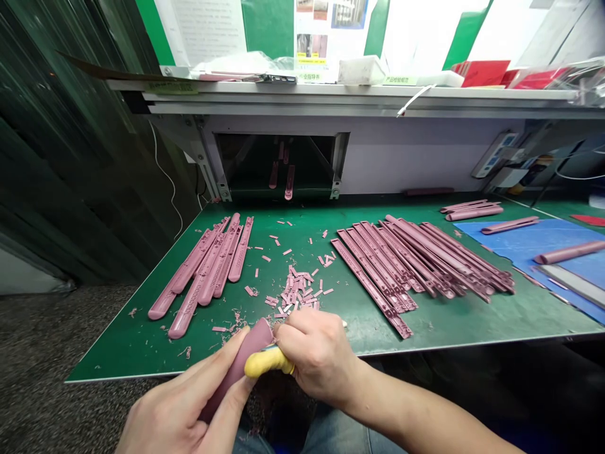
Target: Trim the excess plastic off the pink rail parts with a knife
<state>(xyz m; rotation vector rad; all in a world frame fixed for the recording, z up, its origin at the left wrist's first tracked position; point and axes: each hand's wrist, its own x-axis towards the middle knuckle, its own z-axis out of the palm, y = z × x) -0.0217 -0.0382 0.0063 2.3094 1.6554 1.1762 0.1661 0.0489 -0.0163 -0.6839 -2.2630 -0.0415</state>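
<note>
My left hand (189, 397) is closed around a long, rounded pink plastic part (255, 343), its end pointing up and away from me. My right hand (316, 353) is a fist at that end, with a yellow covering (267, 362) on the thumb, which presses against the part. A small thin-bladed tool (270, 347) shows as a sliver between thumb and part; the fist hides most of it. Just beyond my hands lies a heap of small pink offcuts (300, 287), with thin curled shavings (236, 321) scattered to its left.
Similar pink parts (208, 265) lie at left on the green table (142, 340). A larger row (416, 258) lies at right. More rest on a blue sheet (510, 236). Behind, a framed opening (340, 164) holds several parts, below a shelf (359, 94).
</note>
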